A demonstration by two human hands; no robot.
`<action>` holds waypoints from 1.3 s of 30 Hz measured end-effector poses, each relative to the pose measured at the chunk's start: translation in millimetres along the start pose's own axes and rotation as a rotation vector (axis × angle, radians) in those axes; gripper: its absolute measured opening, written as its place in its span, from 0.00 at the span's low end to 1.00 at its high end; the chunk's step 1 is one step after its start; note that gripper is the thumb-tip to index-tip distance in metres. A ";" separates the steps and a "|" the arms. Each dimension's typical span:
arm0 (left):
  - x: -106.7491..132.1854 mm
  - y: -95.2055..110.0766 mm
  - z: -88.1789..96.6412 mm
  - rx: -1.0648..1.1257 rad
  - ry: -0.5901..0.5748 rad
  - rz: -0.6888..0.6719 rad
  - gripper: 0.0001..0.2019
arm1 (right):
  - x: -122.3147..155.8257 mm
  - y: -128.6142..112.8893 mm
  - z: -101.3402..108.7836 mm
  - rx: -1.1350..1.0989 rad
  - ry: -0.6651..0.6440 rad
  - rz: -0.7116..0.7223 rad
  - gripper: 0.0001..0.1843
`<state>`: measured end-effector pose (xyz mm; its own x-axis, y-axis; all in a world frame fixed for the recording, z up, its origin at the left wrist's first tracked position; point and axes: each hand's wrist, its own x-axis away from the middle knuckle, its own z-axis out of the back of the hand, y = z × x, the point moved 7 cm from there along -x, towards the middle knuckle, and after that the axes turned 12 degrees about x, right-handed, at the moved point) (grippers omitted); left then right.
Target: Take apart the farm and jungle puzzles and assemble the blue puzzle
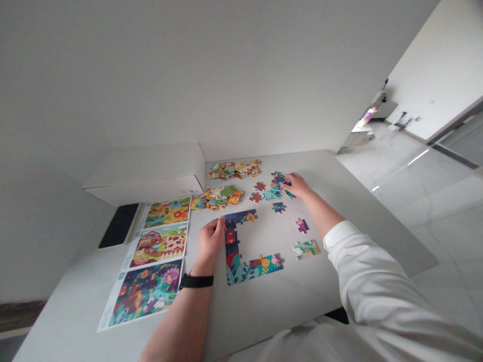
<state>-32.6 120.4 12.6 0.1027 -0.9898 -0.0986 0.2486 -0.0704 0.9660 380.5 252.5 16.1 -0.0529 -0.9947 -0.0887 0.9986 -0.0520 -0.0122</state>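
A partly joined jigsaw puzzle (236, 266) lies on the table, its dark blue and teal pieces forming a frame with its right side open. At its upper left corner is my left hand (211, 239), fingers curled and thumb pressed in; whatever they may hold is hidden. My right hand (297, 185) reaches to a small pile of dark blue and teal pieces (277, 192), its fingers closed on a dark puzzle piece (287, 180) at the pile's right edge. Loose nearby are a blue piece (278, 207), a purple piece (301, 225) and a joined teal-yellow bit (307, 248).
Two heaps of yellow-green pieces, a far one (234, 170) and a nearer one (219, 197), lie beside a white box (151, 173). Left of the puzzle are a sheet with three pictures (151, 291) and a dark-screened phone (118, 225). A wall stands behind the table.
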 end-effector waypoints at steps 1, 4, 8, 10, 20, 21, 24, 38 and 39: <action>-0.1 0.4 0.1 0.006 0.000 0.003 0.27 | -0.5 -3.7 -1.3 0.005 -0.017 0.023 0.27; -0.3 1.5 0.6 0.015 0.006 0.011 0.27 | 3.8 -11.3 -2.5 0.016 -0.036 0.059 0.25; 0.5 1.7 0.2 0.005 0.001 0.022 0.27 | 19.7 -11.5 -0.1 -0.031 0.003 0.117 0.20; 1.3 1.9 -0.2 -0.002 -0.006 0.031 0.27 | 29.1 -3.4 1.2 -0.044 0.036 0.110 0.20; 1.9 -1.9 -0.7 0.002 -0.024 0.052 0.28 | 56.8 63.5 -2.7 0.014 0.109 -0.181 0.18; 1.7 -2.4 -0.8 0.001 -0.025 0.047 0.28 | 57.0 66.3 -3.1 0.022 0.107 -0.194 0.18; 1.0 -2.9 -0.2 -0.007 -0.019 0.032 0.27 | 55.6 71.8 -3.8 0.036 0.100 -0.216 0.17; 0.8 -1.0 -2.4 0.003 -0.040 0.045 0.26 | 25.7 80.7 -11.9 -0.250 -0.019 -0.205 0.33; 0.8 -0.3 -2.4 0.003 -0.039 0.039 0.26 | 25.7 79.7 -10.8 -0.249 -0.009 -0.198 0.32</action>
<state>-30.3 119.9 11.7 0.0751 -0.9959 -0.0512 0.2421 -0.0316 0.9697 458.7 223.8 2.1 -0.2446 -0.9683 -0.0514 0.9363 -0.2221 -0.2719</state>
